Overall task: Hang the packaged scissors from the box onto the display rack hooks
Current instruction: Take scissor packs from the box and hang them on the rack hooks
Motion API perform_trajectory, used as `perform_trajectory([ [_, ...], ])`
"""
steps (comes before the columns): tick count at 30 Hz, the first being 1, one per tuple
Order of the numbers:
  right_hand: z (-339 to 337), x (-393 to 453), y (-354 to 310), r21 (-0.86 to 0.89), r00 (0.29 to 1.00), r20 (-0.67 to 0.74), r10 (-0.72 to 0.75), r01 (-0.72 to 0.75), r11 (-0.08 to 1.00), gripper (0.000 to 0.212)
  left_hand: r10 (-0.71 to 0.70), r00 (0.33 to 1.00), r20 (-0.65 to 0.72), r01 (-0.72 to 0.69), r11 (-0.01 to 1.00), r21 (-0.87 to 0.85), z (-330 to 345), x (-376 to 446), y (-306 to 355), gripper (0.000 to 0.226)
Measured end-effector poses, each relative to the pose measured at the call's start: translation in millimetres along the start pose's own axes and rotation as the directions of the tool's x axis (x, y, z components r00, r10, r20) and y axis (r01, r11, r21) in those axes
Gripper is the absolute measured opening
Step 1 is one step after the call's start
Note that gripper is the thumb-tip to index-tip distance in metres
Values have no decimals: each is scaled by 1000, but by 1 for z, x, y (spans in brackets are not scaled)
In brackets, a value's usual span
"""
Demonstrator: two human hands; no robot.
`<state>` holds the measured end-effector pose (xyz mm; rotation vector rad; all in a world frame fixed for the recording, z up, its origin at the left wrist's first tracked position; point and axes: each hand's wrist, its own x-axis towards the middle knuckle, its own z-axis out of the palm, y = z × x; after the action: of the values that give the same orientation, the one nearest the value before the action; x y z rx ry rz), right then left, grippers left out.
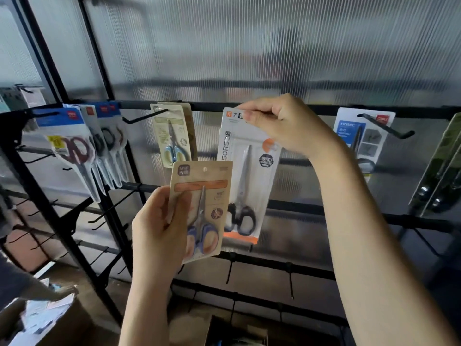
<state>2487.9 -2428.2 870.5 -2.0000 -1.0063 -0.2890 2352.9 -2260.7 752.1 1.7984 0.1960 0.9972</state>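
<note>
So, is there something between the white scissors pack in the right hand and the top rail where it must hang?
Nothing visible blocks it. The right hand pinches the white pack at its top edge, right at the top rail. Its own fingers hide the hang hole and any hook there.

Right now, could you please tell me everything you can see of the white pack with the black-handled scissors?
The white scissors pack is a tall card with a clear blister over steel blades pointing up and black handles at the bottom. It has grey lettering down its left side, an orange band along the bottom edge and an orange patch near the top right. It hangs nearly upright at the top rail of the rack. The right hand pinches its top edge. The brown-card scissors pack in the left hand overlaps its lower left.
</note>
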Motion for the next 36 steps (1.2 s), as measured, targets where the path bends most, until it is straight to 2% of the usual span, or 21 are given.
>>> perform_trajectory([
  [7, 6, 11, -8, -17, 989, -59, 137, -138, 990, 16, 34, 998, 49, -33, 999, -13, -10, 24, -10, 10],
  [12, 5, 10, -1, 69, 989, -39, 146, -143, 987, 16, 72, 994, 81, -70, 997, -24, -9, 33, -18, 11],
  [20, 9, -16, 14, 51, 965, -214, 154, -147, 988, 17, 99, 987, 125, -89, 992, -84, -4, 41, -22, 16],
  [26, 28, -13, 29, -32, 917, -372, 142, -165, 986, 1, 134, 980, 150, -115, 985, -126, 5, 47, -25, 10],
  [30, 34, -3, 39, -57, 881, -448, 152, -198, 979, 6, 179, 973, 147, -160, 978, -132, 0, 53, -26, 23],
  [36, 54, 14, 57, -44, 777, -604, 177, -254, 966, 19, 130, 986, 105, -118, 986, -114, -17, 71, -32, 13],
])
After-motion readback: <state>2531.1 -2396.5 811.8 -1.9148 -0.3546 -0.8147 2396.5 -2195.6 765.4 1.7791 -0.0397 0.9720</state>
